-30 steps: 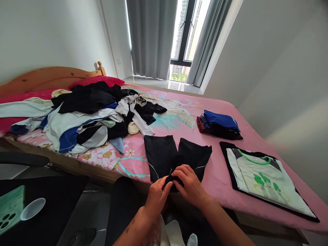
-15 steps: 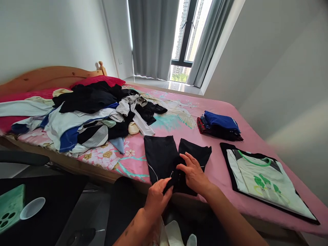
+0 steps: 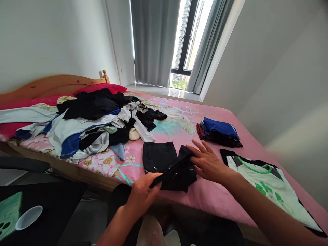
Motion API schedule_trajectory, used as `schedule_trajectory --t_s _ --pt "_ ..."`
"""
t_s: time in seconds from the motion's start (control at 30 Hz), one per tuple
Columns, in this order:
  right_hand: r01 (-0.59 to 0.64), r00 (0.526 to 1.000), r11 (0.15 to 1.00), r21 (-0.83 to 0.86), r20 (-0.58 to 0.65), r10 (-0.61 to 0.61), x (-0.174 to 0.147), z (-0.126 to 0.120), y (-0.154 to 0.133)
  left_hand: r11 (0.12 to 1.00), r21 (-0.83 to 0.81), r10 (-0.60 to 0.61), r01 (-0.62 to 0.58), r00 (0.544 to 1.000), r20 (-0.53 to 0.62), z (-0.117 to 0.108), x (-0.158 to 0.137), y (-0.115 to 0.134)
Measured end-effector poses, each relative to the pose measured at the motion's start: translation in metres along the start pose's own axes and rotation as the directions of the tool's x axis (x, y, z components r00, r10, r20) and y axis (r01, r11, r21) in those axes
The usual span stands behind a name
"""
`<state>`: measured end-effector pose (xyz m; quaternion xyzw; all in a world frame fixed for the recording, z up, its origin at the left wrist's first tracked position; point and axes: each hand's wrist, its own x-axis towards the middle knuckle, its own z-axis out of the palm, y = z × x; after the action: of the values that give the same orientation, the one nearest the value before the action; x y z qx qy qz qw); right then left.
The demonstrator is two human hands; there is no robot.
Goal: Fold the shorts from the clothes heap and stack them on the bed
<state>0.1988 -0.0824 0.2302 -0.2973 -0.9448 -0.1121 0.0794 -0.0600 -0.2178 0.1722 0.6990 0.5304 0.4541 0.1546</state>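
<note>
Black shorts [image 3: 159, 155] lie at the bed's near edge, one leg flat and the other side partly folded over it. My left hand [image 3: 143, 189] pinches the near edge of the shorts between thumb and fingers. At their right side, my right hand [image 3: 207, 162] has the raised cloth between thumb and index finger, with its other fingers spread. A band of the fabric is lifted between both hands. The underside of the fold is hidden.
A heap of mixed clothes [image 3: 87, 112] covers the bed's left part. Toward the right are a folded stack topped with blue [image 3: 220, 128] and a white shirt with green print [image 3: 266, 181] on black cloth. A green phone [image 3: 11, 208] and a translucent cup [image 3: 29, 217] rest at lower left.
The shorts' right leg has come inward over the left one. My right hand has shifted right and slightly up; my left hand has moved left, keeping its pinch.
</note>
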Motion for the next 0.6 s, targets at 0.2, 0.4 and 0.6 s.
schedule_trajectory --t_s 0.2,0.4,0.6 --pt "0.108 0.979 0.990 -0.091 -0.166 -0.122 0.010 -0.112 0.002 0.999 0.018 0.038 -0.037 0.998 -0.044 -0.070 0.069 0.036" --pt "0.171 0.926 0.970 -0.173 -0.308 -0.218 0.013 -0.224 -0.001 0.967 -0.200 0.146 -0.158 0.986 -0.075 -0.123 0.120 0.091" --pt "0.109 0.948 0.994 0.031 -0.305 -0.094 -0.004 -0.279 -0.008 0.944 -0.302 0.141 -0.133 0.990 0.006 -0.158 0.134 0.126"
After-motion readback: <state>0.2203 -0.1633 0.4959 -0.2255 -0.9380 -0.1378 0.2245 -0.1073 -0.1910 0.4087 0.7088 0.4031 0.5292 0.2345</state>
